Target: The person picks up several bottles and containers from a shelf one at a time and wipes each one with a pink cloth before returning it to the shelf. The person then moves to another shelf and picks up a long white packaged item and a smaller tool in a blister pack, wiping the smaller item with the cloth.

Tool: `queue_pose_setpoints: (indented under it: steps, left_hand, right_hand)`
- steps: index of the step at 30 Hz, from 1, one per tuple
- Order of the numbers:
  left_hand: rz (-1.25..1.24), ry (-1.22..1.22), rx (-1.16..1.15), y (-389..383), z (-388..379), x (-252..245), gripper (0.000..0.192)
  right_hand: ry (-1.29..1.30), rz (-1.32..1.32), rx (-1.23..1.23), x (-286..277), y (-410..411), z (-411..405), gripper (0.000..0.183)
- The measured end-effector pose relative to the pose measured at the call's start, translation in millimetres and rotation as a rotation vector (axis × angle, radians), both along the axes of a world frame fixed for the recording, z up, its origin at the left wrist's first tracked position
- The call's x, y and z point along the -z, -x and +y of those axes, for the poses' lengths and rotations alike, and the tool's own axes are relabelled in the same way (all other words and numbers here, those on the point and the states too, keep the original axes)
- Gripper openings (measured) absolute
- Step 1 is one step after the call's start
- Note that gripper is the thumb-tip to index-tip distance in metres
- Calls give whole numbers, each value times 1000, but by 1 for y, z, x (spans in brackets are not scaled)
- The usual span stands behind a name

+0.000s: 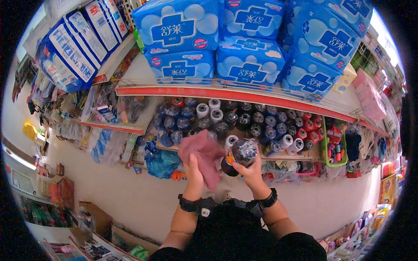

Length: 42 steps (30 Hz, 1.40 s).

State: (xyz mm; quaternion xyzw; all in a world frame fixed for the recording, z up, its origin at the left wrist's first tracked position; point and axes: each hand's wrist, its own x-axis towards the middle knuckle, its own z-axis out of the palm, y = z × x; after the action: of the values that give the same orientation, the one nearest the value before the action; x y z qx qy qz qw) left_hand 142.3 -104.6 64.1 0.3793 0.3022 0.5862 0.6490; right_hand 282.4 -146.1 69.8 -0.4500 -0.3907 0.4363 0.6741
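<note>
A dusty-pink cloth [203, 156] hangs from my left hand [194, 177], its folds spread above and to the right of the fingers. In my right hand [253, 174] is a plastic-wrapped spool of dark thread [246, 151] with an orange label, its wrapped end facing up. The cloth's right edge comes close to the spool; whether they touch I cannot tell. Beyond both hands, a shelf holds rows of wrapped thread spools [258, 117] in blue, black, white and red. A white spool [231, 141] stands just behind the dark one, at the shelf's front.
Blue packs [249, 72] are stacked on the upper shelf, whose red edge strip [209, 93] overhangs the spools. A green basket [338, 163] with small items sits at the right. Bagged goods hang at the left. The pale floor [143, 192] lies below.
</note>
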Motion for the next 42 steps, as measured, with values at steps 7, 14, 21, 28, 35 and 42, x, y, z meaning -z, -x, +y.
queue_pose_setpoints:
  steps: [7,14,21,28,35,42]
  left_hand:
    - [183,-447,194,-24,-13,-24,54]
    - [297,-270,144,-16,8,-21,40]
    - [47,-141,210,1,36,-15,62]
    - [509,-534,393,-11,20,-32,31]
    - [587,-387,478,-7,32,-20,29]
    - [-217,194,378,1,44,-20,55]
  right_hand:
    - [-10,-355,-50,4,3,-6,74]
    - [-144,-331,-250,6,-13,-2,77]
    - [-250,-682,-258,-15,-20,6,70]
    - [-149,-1020,-100,-2,-11,11,67]
    - [-200,-1280,-133,4,-11,11,71]
    - [-196,-962,-189,0,-13,10,67]
